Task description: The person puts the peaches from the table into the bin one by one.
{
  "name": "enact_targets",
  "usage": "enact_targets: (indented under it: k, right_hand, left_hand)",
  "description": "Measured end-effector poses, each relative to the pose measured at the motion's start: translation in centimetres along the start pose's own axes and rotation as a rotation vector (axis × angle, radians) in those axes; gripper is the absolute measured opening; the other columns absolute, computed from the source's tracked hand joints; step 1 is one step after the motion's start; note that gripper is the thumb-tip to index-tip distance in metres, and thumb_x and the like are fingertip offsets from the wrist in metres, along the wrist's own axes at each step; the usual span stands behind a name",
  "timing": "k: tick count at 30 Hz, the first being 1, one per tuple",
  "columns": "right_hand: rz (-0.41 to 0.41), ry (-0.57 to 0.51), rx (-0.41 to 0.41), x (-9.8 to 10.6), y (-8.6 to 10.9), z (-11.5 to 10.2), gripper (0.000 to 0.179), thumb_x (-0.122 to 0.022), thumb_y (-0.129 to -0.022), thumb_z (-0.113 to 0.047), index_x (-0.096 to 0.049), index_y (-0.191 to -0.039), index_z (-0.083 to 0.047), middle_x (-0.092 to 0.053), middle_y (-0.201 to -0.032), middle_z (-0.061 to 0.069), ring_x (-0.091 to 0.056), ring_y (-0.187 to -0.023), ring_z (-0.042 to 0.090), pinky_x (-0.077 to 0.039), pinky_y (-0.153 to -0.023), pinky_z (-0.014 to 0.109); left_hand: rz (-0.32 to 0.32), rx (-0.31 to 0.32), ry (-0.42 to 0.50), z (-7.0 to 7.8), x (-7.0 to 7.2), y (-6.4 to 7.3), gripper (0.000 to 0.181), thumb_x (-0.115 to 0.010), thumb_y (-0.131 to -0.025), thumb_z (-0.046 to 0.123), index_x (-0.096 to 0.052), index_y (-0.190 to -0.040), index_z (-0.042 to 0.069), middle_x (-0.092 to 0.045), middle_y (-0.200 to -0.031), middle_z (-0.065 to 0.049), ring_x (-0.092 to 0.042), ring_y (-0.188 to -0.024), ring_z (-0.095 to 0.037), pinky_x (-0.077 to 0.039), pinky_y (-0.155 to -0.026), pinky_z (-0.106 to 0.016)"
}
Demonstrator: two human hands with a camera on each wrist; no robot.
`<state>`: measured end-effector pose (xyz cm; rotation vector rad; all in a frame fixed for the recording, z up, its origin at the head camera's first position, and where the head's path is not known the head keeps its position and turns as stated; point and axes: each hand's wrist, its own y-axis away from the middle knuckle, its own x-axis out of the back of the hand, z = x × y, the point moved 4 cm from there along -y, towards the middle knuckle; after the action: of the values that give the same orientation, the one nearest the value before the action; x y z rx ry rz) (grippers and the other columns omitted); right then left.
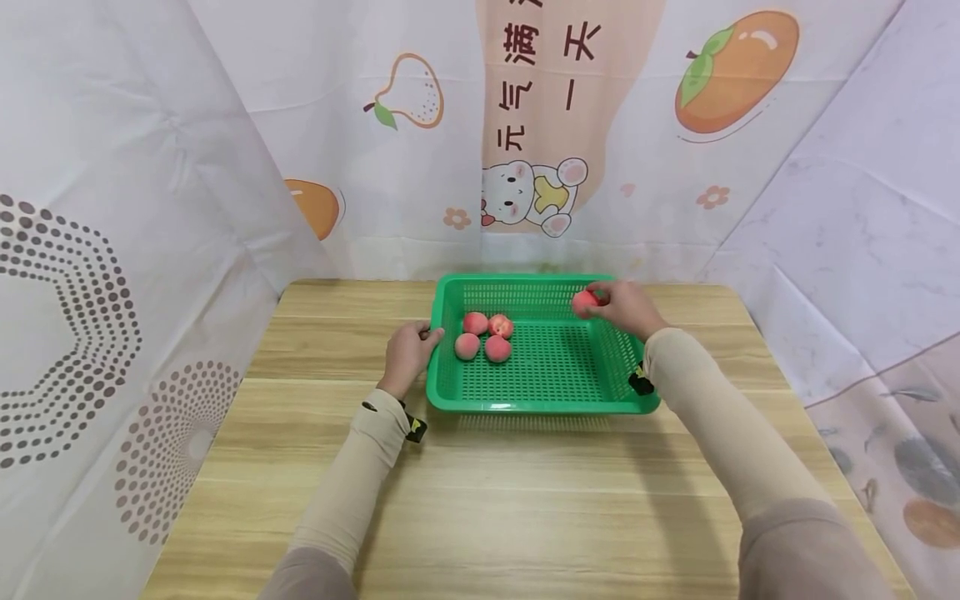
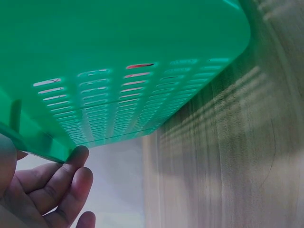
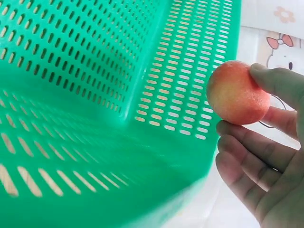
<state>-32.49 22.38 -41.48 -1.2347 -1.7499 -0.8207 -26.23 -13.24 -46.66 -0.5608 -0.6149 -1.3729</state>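
A green plastic basket with slotted walls stands on the table. Several pinkish-red peaches lie together in its left half. My left hand grips the basket's left rim; in the left wrist view its fingers curl beneath the rim, with the thumb on the other side. Over the basket's back right corner, my right hand pinches another peach between thumb and fingers. That peach is held up, apart from the basket floor.
The wooden table extends in front of the basket and to both sides. A printed curtain hangs right behind the table's back edge, and more curtains hang at left and right. Each wrist carries a small black device.
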Motion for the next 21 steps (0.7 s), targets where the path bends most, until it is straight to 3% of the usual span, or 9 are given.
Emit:
enact_targets:
  k: [4,21]
  right_hand:
    - [0.007,0.019,0.027,-0.7,-0.5,0.0,0.049,-0.067,-0.091,-0.026,-0.058,-0.131,0.0,-0.071,-0.102,0.023,-0.06,-0.08,0.026,-0.048,-0.075,0.044]
    - [-0.038,0.011,0.054,-4.0,-2.1,-1.0,0.047,-0.067,-0.092,-0.025,-0.058,-0.133,-0.005,-0.067,-0.118,0.019,-0.063,-0.101,0.033,-0.05,-0.086,0.049]
  left_hand:
    - [0.004,0.007,0.006,-0.1,0.0,0.0,0.034,-0.062,-0.095,0.03,-0.07,-0.116,0.004,-0.073,-0.099,-0.011,-0.066,-0.088,-0.024,-0.052,-0.079,-0.04]
    - [0.008,0.002,-0.01,-0.1,-0.1,0.2,0.035,-0.062,-0.096,0.03,-0.069,-0.117,0.004,-0.073,-0.101,-0.012,-0.067,-0.092,-0.025,-0.053,-0.081,-0.041]
